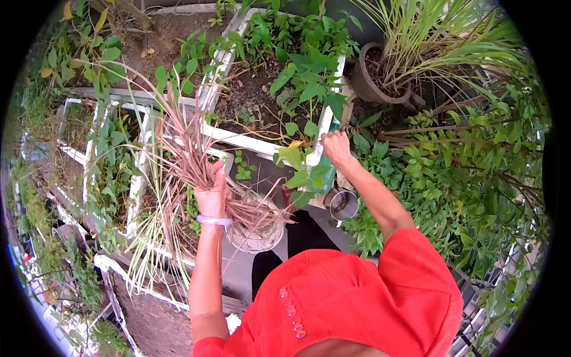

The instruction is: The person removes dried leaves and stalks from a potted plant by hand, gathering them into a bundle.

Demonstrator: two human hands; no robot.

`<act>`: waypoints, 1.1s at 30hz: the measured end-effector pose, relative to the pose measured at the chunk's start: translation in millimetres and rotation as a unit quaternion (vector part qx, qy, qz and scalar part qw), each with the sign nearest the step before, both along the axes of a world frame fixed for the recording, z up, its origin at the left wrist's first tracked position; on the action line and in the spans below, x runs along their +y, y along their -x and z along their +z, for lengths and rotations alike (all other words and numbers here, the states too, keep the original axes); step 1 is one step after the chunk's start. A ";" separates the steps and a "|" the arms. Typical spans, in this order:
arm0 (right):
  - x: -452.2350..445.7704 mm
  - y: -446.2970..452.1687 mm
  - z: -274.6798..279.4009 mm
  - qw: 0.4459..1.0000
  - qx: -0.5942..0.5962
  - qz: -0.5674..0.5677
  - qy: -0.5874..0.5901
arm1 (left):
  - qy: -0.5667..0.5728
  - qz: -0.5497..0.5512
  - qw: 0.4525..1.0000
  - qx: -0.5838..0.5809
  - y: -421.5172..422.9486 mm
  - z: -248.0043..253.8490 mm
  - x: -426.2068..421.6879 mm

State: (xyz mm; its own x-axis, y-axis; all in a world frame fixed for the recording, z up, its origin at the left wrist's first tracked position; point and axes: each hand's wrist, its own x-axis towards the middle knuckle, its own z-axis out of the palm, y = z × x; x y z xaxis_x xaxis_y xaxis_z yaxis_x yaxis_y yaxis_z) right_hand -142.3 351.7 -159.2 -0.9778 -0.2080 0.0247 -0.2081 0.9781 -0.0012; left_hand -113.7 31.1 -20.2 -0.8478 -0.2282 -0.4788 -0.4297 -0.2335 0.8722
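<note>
My left hand, with a pale bracelet at the wrist, is closed around a bundle of long dry grass leaves. The brown leaves fan out above the fist, and their other ends hang over a pale, dirt-stained bucket. Beside the corner of a white foam planter box, my right hand has its fingers curled in. A green, plastic-looking thing lies just below that hand. Whether the fingers hold it or something else is hidden.
A brown pot of long green grass stands at upper right. Below my right hand is a metal mug. Leafy plants crowd the right side. More white-edged planters and a soil bed lie on the left.
</note>
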 end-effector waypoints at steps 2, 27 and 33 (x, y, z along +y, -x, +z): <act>-13.2 -3.9 31.9 0.996 -0.073 -0.018 0.041 | -0.073 -0.041 0.995 -0.054 6.0 -11.8 16.1; 35.7 0.6 115.3 0.811 -0.289 0.024 0.508 | -0.240 -0.073 0.968 -0.014 23.2 5.3 102.3; 166.1 89.1 -6.1 0.959 0.148 -0.242 -0.020 | -0.155 0.005 0.988 -0.017 18.9 3.2 72.4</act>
